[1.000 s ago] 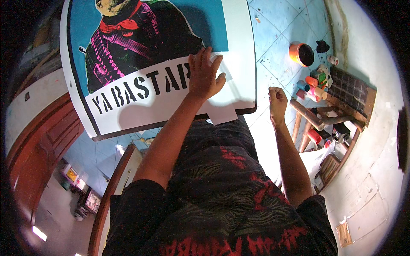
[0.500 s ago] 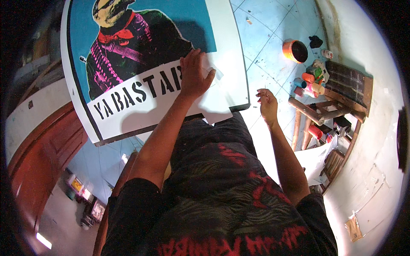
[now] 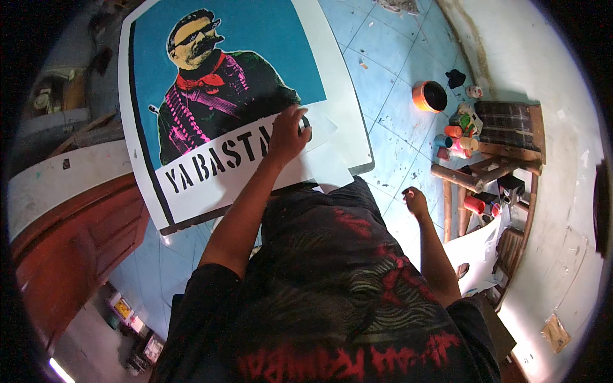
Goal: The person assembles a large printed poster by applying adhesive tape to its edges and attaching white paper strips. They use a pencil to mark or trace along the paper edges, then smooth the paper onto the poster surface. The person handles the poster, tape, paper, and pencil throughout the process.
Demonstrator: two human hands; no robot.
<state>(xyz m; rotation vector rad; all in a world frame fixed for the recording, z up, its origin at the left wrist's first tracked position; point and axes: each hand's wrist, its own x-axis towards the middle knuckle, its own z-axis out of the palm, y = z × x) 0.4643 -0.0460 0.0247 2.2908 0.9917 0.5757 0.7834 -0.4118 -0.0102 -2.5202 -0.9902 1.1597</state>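
Observation:
A large poster [image 3: 294, 38] lies on a flat board in front of me. It shows a figure with a red neckerchief on a teal ground, with black stencil lettering below. My left hand [image 3: 288, 135] rests over the right end of the lettering, its fingers slightly bent and the thumb apart. Under and beside that hand, a loose white paper sheet [image 3: 332, 167] lies across the poster's lower right, overhanging the near edge. Off to the right, above the floor, my right hand [image 3: 416, 202] has its fingers curled together; whatever they hold, if anything, is too small to make out.
Paint-marked blue tiles [image 3: 383, 83] cover the floor. An orange bucket [image 3: 429, 96] stands at the right, near paint containers [image 3: 461, 142] on a wooden bench [image 3: 456, 177] along the wall. A reddish-brown wooden door [image 3: 83, 249] is at the left.
The view has shifted, showing more of the poster's top. My left hand's fingers, spread flat before, are now more bent. The right hand stays off to the right, still curled.

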